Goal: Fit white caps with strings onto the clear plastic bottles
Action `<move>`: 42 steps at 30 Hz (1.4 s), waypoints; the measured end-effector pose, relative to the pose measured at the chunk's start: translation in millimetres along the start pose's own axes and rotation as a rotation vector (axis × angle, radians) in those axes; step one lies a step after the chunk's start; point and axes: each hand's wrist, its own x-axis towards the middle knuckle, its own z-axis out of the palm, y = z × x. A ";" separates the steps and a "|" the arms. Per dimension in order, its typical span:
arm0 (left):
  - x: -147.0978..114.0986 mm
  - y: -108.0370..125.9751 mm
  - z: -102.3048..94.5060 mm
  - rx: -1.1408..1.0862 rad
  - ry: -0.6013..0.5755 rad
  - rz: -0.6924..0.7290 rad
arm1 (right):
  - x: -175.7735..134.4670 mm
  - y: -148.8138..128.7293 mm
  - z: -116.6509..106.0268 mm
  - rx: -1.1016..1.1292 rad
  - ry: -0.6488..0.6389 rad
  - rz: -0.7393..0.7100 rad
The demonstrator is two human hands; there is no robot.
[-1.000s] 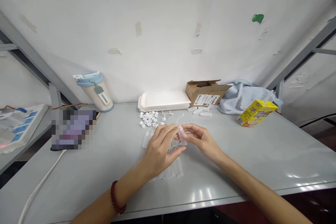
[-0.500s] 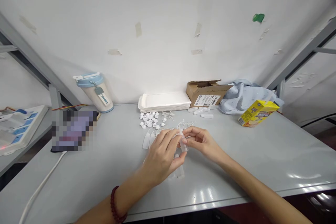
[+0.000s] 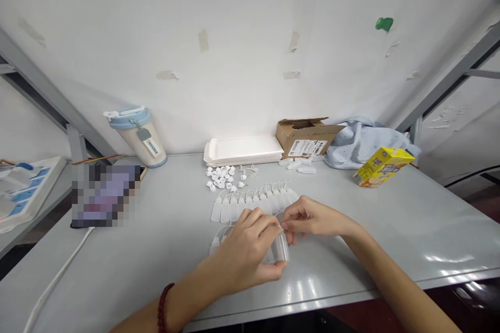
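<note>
A small clear plastic squeeze bottle point(image 3: 282, 247) is held between the thumb and fingers of my left hand point(image 3: 248, 250), tilted low over the table. My right hand point(image 3: 310, 217) is closed in a pinch at the bottle's top end, where a thin white strap shows; the exact contact is partly hidden. Just beyond my hands lies a row of similar bottles point(image 3: 237, 209) with looped white straps at their tops. A second row of bottles point(image 3: 214, 246) is mostly covered by my left hand.
White caps point(image 3: 221, 177) and thin white pieces point(image 3: 249, 170) lie behind the rows. At the back are stacked white trays point(image 3: 246, 150), a cardboard box point(image 3: 304, 140), loose bottles point(image 3: 307, 170), cloth point(image 3: 363, 140) and a yellow carton point(image 3: 383, 166). A tumbler point(image 3: 142, 138) and phone point(image 3: 109, 195) stand left.
Both hands have moved toward me and slightly right with the bottle, uncovering the far row of bottles. The view has shifted a little.
</note>
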 end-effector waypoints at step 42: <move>-0.5 1.0 2.4 0.167 -0.256 -0.181 | 9.4 11.0 4.9 -0.086 -0.159 0.066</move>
